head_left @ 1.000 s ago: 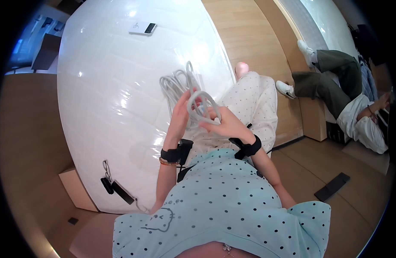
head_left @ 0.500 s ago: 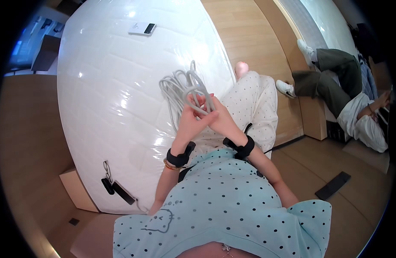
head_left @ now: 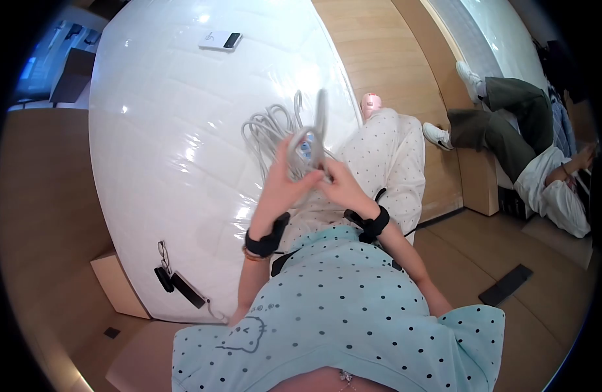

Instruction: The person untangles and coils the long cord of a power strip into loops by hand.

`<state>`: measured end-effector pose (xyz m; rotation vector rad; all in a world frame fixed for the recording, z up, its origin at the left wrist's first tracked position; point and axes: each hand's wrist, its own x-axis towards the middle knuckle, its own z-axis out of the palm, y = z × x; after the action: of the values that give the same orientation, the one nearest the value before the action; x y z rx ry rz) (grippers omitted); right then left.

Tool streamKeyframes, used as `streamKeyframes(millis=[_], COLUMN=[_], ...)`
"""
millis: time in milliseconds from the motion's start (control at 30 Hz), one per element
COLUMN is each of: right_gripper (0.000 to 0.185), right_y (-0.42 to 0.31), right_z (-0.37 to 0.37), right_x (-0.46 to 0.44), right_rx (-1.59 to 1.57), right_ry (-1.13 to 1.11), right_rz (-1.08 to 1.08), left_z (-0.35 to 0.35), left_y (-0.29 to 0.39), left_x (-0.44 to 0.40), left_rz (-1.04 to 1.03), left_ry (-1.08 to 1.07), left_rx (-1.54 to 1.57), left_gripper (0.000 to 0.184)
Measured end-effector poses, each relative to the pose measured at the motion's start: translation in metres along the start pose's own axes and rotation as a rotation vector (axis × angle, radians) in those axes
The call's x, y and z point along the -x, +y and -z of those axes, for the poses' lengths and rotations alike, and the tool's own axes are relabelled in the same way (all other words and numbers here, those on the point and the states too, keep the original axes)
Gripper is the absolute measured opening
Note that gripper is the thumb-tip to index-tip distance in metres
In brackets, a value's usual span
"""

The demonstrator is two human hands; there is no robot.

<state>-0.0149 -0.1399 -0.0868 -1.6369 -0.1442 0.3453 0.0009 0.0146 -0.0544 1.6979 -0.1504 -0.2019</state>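
Observation:
A pale grey cable [head_left: 258,134] lies in several long loops on the plastic-covered mattress [head_left: 163,163], and part of it rises, slightly blurred, in a loop between my hands. My left hand [head_left: 284,186] grips the cable from the left, with thumb and fingers around it. Pinched on the same bundle from the right is my right hand [head_left: 340,186]; the two hands almost touch. A blue and white label [head_left: 306,147] shows among the loops just beyond my fingers. Black straps sit on both wrists.
A white box with a dark end [head_left: 220,41] lies on the far mattress. Glasses [head_left: 162,251], a black case [head_left: 163,279] and a black bar [head_left: 187,290] are at the near left. Another person [head_left: 520,124] sits at the right. A dark flat object [head_left: 506,285] rests on the floor.
The loop between my hands has swung upright, and the label has come into view. My left hand has shifted left from its place half a second ago, when the hands overlapped.

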Motion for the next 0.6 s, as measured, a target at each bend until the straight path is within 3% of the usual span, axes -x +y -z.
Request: streamKeyframes(millis=[33, 133, 233, 333, 367, 467, 600], right_gripper=[0.013, 0.010, 0.008, 0.011, 0.011, 0.013, 0.017], right_y=[0.003, 0.003, -0.004, -0.011, -0.011, -0.015, -0.024], right_z=[0.000, 0.019, 0.035, 0.039, 0.039, 0.035, 0.038], right_x=[0.001, -0.003, -0.001, 0.003, 0.005, 0.012, 0.017], right_rx=[-0.050, -0.469, -0.553, -0.570, -0.564, -0.692, -0.675], right_ry=[0.041, 0.067, 0.066, 0.011, -0.023, -0.136, -0.216], right_rz=[0.015, -0.051, -0.011, 0.013, 0.008, -0.020, -0.029], left_z=[0.012, 0.047, 0.054, 0.051, 0.040, 0.004, 0.014], left_y=[-0.006, -0.027, -0.047, -0.050, -0.054, -0.087, -0.065], left_x=[0.002, 0.014, 0.022, 0.020, 0.017, 0.001, -0.014], left_rz=[-0.079, 0.160, 0.437, 0.609, 0.541, 0.224, 0.178], left_ry=[0.011, 0.281, 0.491, 0.258, 0.244, 0.521, 0.294], left_rx=[-0.123, -0.211, -0.354, 0.279, 0.254, 0.031, 0.365], left_gripper=[0.049, 0.056, 0.058, 0.063, 0.049, 0.049, 0.036])
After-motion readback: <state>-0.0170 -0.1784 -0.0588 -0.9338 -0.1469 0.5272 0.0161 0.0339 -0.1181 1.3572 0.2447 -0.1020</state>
